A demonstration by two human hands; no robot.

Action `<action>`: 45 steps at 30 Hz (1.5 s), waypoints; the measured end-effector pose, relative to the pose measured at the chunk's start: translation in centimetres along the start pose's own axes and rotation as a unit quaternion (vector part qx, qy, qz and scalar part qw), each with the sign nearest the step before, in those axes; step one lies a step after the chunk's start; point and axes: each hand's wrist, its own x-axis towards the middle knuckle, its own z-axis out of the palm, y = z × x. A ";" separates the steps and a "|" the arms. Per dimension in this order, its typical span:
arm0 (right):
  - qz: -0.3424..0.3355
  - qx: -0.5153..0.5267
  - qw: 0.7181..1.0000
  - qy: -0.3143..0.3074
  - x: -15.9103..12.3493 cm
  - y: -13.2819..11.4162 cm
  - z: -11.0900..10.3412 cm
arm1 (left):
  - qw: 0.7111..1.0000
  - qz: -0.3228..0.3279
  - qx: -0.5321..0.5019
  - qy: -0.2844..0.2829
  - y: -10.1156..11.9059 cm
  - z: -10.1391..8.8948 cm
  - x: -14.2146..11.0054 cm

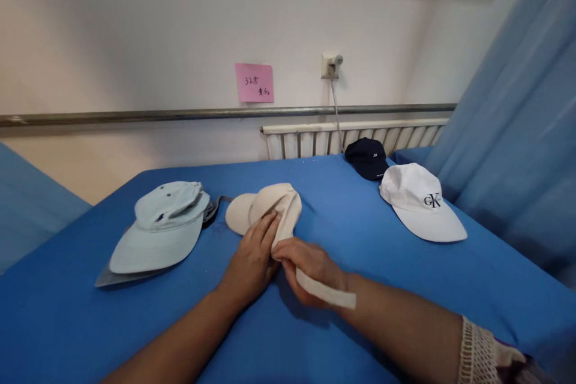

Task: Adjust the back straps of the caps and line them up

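A cream baseball cap [258, 204] lies on the blue table, its brim pointing left. My left hand [252, 258] holds the near edge of this cap, with fingers lying over its crown and closed on the fabric. At the same edge, my right hand [310, 264] pinches the cap between thumb and fingers. A pale strap [333, 295] runs out from under the right hand toward the wrist, its end loose. The fingertips and the strap's fastening are partly hidden.
A pale blue cap [166, 216] sits at left on darker headwear. At the right rear are a navy cap [366, 159] and a white cap [416, 198]. Behind the blue table [216, 336] stand a radiator [306, 141] and a wall rail [180, 114]. A blue curtain [508, 96] hangs at right.
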 end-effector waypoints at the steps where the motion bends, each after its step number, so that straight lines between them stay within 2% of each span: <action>1: -0.034 -0.020 0.999 -0.017 0.0 0.0 -0.1 | 1.000 0.004 -0.011 0.000 -0.5 0.2 0.1; 4: -0.090 -0.091 0.988 -0.090 0.2 -0.3 -0.1 | 0.998 0.011 -0.047 -0.027 -1.8 0.6 0.4; 8: -0.070 -0.147 0.959 -0.233 0.7 -1.4 -0.1 | 0.994 -0.046 -0.071 -0.071 -3.4 1.2 0.3; 10: -0.051 -0.133 0.945 -0.295 0.7 -1.8 0.0 | 0.988 -0.101 -0.105 -0.052 -4.4 1.3 0.3; 11: -0.040 -0.116 0.942 -0.313 0.7 -1.9 0.0 | 0.979 -0.144 -0.140 -0.022 -4.8 1.3 0.3; 13: -0.004 -0.079 0.948 -0.308 0.5 -1.6 0.1 | 0.943 -0.244 -0.226 0.034 -5.4 0.9 0.3; 14: 0.023 -0.065 0.956 -0.284 0.4 -1.3 0.1 | 0.922 -0.283 -0.258 0.056 -5.6 0.6 0.3; 16: 0.089 -0.054 0.973 -0.207 0.3 -0.3 0.0 | 0.897 -0.324 -0.292 0.077 -5.7 0.1 0.3; 17: 0.125 -0.060 0.977 -0.165 0.2 0.3 -0.1 | 0.895 -0.326 -0.293 0.078 -5.6 -0.2 0.2; 19: 0.187 -0.091 0.973 -0.101 0.3 1.6 -0.4 | 0.907 -0.309 -0.279 0.068 -5.5 -0.5 0.2; 20: 0.210 -0.107 0.968 -0.089 0.4 2.3 -0.6 | 0.916 -0.294 -0.266 0.057 -5.4 -0.5 0.2; 23: 0.253 -0.134 0.952 -0.113 0.5 4.0 -0.9 | 0.941 -0.253 -0.222 0.014 -5.0 -0.5 0.2; 27: 0.283 -0.157 0.935 -0.146 0.7 5.3 -0.6 | 0.958 -0.217 -0.188 -0.022 -4.4 -0.3 0.4; 32: 0.283 -0.183 0.928 -0.158 0.8 5.8 -0.2 | 0.978 -0.157 -0.137 -0.019 -4.1 0.1 0.4; 37: 0.271 -0.151 0.941 -0.136 0.7 6.1 0.0 | 0.995 -0.097 -0.034 0.015 -2.9 -0.3 0.1; 42: 0.260 -0.162 0.942 -0.136 0.9 6.0 0.1 | 0.998 0.038 -0.010 0.045 -0.5 -1.6 0.1; 45: 0.259 -0.176 0.939 -0.143 1.0 5.7 0.1 | 0.995 0.098 0.002 0.017 -0.2 -1.6 0.1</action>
